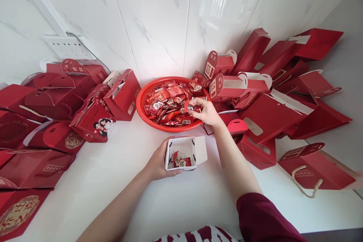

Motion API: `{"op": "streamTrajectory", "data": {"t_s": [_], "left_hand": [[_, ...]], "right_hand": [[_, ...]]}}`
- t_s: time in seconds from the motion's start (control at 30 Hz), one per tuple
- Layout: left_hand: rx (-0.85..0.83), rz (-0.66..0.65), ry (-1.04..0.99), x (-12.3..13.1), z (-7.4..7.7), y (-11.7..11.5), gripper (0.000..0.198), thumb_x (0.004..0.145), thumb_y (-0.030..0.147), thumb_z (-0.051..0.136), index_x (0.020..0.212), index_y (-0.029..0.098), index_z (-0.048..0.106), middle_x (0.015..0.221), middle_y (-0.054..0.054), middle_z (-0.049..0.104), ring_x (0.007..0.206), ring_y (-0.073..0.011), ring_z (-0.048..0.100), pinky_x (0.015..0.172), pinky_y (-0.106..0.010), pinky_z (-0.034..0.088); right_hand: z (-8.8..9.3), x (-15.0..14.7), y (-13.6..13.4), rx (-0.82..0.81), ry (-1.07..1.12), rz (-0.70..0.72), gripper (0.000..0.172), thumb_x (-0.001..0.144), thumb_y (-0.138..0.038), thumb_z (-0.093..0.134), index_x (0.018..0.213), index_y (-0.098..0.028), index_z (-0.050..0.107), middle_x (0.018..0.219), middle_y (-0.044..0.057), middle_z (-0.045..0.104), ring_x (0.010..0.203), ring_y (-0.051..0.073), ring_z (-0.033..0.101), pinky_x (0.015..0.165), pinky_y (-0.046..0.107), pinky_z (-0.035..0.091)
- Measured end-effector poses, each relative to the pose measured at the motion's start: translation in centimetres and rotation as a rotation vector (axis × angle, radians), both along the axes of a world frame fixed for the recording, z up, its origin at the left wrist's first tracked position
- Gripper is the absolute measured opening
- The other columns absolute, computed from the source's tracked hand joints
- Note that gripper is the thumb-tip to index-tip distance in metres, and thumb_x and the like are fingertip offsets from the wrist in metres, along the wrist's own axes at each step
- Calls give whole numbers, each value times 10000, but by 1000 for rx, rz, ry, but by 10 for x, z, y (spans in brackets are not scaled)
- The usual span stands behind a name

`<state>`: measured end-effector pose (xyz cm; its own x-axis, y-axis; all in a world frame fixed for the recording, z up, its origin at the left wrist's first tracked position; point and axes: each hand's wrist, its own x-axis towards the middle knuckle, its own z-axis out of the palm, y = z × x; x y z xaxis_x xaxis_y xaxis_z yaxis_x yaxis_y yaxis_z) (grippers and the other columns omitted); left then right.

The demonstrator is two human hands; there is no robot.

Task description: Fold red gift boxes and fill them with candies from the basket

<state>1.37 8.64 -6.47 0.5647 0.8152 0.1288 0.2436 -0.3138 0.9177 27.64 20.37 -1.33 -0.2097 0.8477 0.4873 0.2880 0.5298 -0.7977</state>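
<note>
My left hand [157,163] grips the left side of a small open gift box [185,147] with a white inside, standing on the white table [119,181]. A few red wrapped candies [180,161] lie in its bottom. My right hand [204,111] reaches over the near right rim of a round red basket [141,103] heaped with red wrapped candies [167,102]. Its fingers are pinched on a red candy [189,106] held just above the heap.
Assembled red gift boxes [96,119] with handles crowd the left side of the table. Flat and half-folded red boxes [266,115] pile up on the right, one with a rope handle [307,187]. A white tiled wall [159,19] stands behind, with a power strip [68,46] on it.
</note>
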Motion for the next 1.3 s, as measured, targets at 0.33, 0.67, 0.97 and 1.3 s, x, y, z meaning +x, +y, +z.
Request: {"op": "streamTrajectory", "data": {"t_s": [0.33, 0.67, 0.97, 1.3], "left_hand": [[-85, -25, -54, 0, 1, 2, 993, 645, 413, 855, 1448, 252, 293, 1415, -137, 496, 1284, -351, 517, 1037, -486, 470], [-17, -119, -165, 0, -5, 3, 1170, 606, 554, 861, 1523, 220, 217, 1552, -194, 313, 1405, -404, 371, 1119, -552, 370], [-16, 65, 21, -43, 26, 17, 447, 1011, 425, 342, 1306, 170, 560, 1251, -121, 639, 1146, -264, 604, 977, -377, 474], [481, 148, -23, -26, 34, -1, 332, 873, 190, 543, 1188, 191, 646, 1154, -110, 657, 1077, -249, 617, 911, -388, 516]], "right_hand": [[41, -1, -36, -144, -5, 302, 292, 801, -383, 742, 983, -186, 626, 1015, 46, 666, 948, 188, 637, 921, 353, 493], [74, -22, -100, -121, -526, 267, 209, 912, -328, 641, 1069, -197, 682, 1046, 61, 716, 949, 205, 661, 815, 310, 496], [53, 23, -159, 1, -261, -65, 142, 970, -305, 561, 1043, -214, 642, 1005, 59, 682, 869, 183, 641, 727, 296, 493], [-59, 8, -180, 290, -28, -145, 690, 863, -725, 483, 1324, -213, 442, 1113, 142, 597, 1010, 316, 585, 838, 499, 494]]}}
